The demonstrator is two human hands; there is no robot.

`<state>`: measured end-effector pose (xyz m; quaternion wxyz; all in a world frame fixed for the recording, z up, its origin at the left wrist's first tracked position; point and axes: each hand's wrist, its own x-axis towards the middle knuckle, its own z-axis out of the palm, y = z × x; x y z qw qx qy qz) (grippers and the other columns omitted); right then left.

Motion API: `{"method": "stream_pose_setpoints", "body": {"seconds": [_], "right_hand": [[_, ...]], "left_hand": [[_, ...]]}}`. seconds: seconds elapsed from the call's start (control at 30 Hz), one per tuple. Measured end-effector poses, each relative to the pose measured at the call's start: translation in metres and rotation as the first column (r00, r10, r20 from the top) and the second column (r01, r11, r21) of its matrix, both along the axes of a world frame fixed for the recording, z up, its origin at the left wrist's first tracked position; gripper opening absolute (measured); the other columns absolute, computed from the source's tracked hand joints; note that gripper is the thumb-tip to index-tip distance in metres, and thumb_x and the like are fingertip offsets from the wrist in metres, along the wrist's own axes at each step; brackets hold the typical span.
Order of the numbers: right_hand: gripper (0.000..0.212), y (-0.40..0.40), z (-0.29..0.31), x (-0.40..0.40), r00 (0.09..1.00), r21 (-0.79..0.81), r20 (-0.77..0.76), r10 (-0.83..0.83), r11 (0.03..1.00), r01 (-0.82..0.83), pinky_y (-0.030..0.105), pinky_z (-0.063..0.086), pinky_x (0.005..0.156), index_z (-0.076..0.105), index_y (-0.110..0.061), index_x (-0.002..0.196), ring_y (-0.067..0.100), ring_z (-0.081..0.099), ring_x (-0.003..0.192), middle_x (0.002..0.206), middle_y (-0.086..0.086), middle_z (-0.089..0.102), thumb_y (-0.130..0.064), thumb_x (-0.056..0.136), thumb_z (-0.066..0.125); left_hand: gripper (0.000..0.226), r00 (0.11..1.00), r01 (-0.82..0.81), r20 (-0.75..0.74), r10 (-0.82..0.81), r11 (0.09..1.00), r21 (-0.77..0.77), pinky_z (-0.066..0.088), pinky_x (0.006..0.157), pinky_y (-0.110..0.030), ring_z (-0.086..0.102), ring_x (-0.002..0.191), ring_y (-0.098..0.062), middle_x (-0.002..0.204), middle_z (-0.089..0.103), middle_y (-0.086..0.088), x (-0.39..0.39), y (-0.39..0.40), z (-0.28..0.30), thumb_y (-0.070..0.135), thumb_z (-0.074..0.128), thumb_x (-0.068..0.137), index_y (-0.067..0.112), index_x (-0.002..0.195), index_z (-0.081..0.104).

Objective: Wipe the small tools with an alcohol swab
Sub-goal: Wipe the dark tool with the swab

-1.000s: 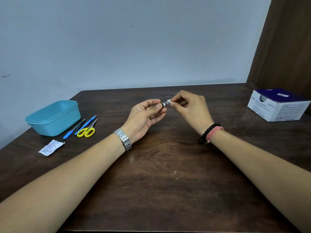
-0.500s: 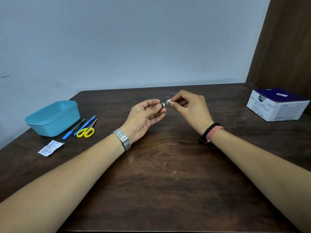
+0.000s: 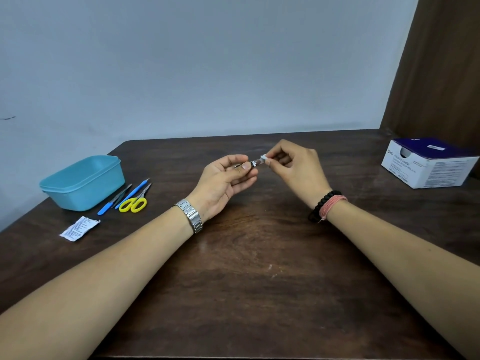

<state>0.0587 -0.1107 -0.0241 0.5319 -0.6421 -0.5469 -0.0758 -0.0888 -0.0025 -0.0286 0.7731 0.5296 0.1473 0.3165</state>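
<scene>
Hands meet above the table (image 3: 259, 294), forearms angled inward; left hand (image 3: 223, 183), palm up, pinches a small metal tool (image 3: 255, 163) between thumb and curled fingers; right hand (image 3: 298, 170) pinches a white swab (image 3: 265, 157) against the tool's far end, its other fingers tucked.

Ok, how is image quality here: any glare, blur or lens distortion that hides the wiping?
Head view: soft, even light, with a faint sheen on the table; wide-angle stretch enlarges the forearms at the edges; the small metal tool and white swab between the left hand and right hand are tiny and slightly soft.
</scene>
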Motion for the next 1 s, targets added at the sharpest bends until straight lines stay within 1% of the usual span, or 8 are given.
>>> {"method": "stream_pose_setpoints", "body": {"seconds": [0.1, 0.23, 0.33, 0.53, 0.77, 0.83, 0.9, 1.0], "right_hand": [[0.003, -0.001, -0.001, 0.006, 0.999, -0.022, -0.003, -0.035, 0.999, 0.035, 0.012, 0.047, 0.066, 0.070, -0.012, 0.084, 0.002, 0.063, 0.071, 0.075, -0.015, 0.067, -0.013, 0.085, 0.073], [0.003, -0.001, 0.001, -0.006, 0.997, -0.005, 0.062, 0.033, 0.999, -0.033, 0.022, 0.053, 0.067, 0.070, -0.012, 0.088, 0.010, 0.065, 0.073, 0.078, -0.008, 0.069, -0.013, 0.085, 0.072], [0.004, -0.001, 0.001, -0.013, 0.987, -0.014, 0.149, 0.064, 0.998, -0.063, 0.026, 0.053, 0.069, 0.069, -0.015, 0.091, 0.009, 0.064, 0.075, 0.081, -0.005, 0.070, -0.015, 0.087, 0.070], [0.006, 0.001, -0.002, 0.001, 0.993, -0.024, 0.114, -0.022, 0.999, 0.025, 0.032, 0.053, 0.071, 0.070, -0.016, 0.090, 0.011, 0.063, 0.072, 0.077, -0.007, 0.068, -0.013, 0.085, 0.071], [0.010, 0.005, -0.003, -0.006, 0.975, -0.059, 0.220, -0.017, 0.998, 0.031, 0.034, 0.053, 0.066, 0.069, -0.022, 0.093, 0.010, 0.056, 0.066, 0.072, -0.009, 0.060, -0.018, 0.084, 0.071], [0.008, 0.005, -0.003, -0.007, 0.982, -0.057, 0.185, -0.028, 0.998, 0.039, 0.032, 0.053, 0.066, 0.070, -0.021, 0.091, 0.011, 0.058, 0.066, 0.071, -0.007, 0.063, -0.018, 0.084, 0.071], [0.005, 0.005, -0.002, -0.009, 0.993, -0.070, 0.110, -0.028, 0.997, 0.036, 0.024, 0.052, 0.066, 0.072, -0.019, 0.087, 0.012, 0.061, 0.067, 0.072, -0.003, 0.068, -0.017, 0.083, 0.071], [0.003, 0.005, 0.001, -0.013, 1.000, -0.086, 0.004, -0.025, 0.996, 0.025, 0.011, 0.046, 0.062, 0.072, -0.020, 0.082, 0.007, 0.061, 0.067, 0.073, -0.002, 0.071, -0.016, 0.082, 0.072]], "left_hand": [[0.014, 1.000, 0.017, -0.010, -0.017, 1.000, 0.000, 0.060, 0.081, -0.036, 0.072, 0.079, -0.019, 0.083, 0.073, -0.010, 0.000, 0.000, 0.000, -0.005, 0.060, 0.089, 0.006, 0.098, 0.064], [0.014, 1.000, 0.006, -0.005, -0.006, 1.000, 0.000, 0.060, 0.080, -0.034, 0.072, 0.078, -0.018, 0.083, 0.074, -0.010, 0.000, 0.001, -0.001, -0.004, 0.060, 0.090, 0.007, 0.097, 0.064], [0.014, 1.000, -0.003, 0.008, 0.003, 1.000, -0.008, 0.060, 0.081, -0.034, 0.072, 0.077, -0.018, 0.084, 0.074, -0.010, 0.000, 0.002, -0.001, -0.004, 0.060, 0.090, 0.007, 0.097, 0.064], [0.012, 1.000, 0.005, 0.030, -0.004, 0.999, -0.046, 0.060, 0.077, -0.033, 0.072, 0.078, -0.018, 0.085, 0.072, -0.008, 0.001, -0.001, 0.000, -0.003, 0.061, 0.089, 0.006, 0.096, 0.066], [0.012, 0.998, 0.028, 0.062, -0.025, 0.999, -0.047, 0.059, 0.080, -0.032, 0.072, 0.080, -0.016, 0.088, 0.074, -0.009, 0.000, 0.001, 0.000, 0.008, 0.063, 0.088, 0.006, 0.099, 0.067], [0.013, 0.997, 0.029, 0.068, -0.028, 0.999, -0.020, 0.059, 0.081, -0.032, 0.072, 0.082, -0.017, 0.088, 0.074, -0.009, 0.000, 0.000, 0.000, 0.009, 0.063, 0.088, 0.005, 0.101, 0.067], [0.015, 0.997, 0.019, 0.069, -0.022, 0.999, 0.047, 0.059, 0.083, -0.032, 0.071, 0.083, -0.016, 0.089, 0.072, -0.009, 0.001, -0.003, 0.000, 0.007, 0.065, 0.087, 0.005, 0.102, 0.066], [0.020, 0.999, -0.045, 0.029, 0.039, 0.969, 0.245, 0.058, 0.088, -0.033, 0.069, 0.085, -0.013, 0.090, 0.069, -0.004, 0.002, -0.007, -0.002, 0.000, 0.065, 0.087, 0.008, 0.105, 0.065]]}}
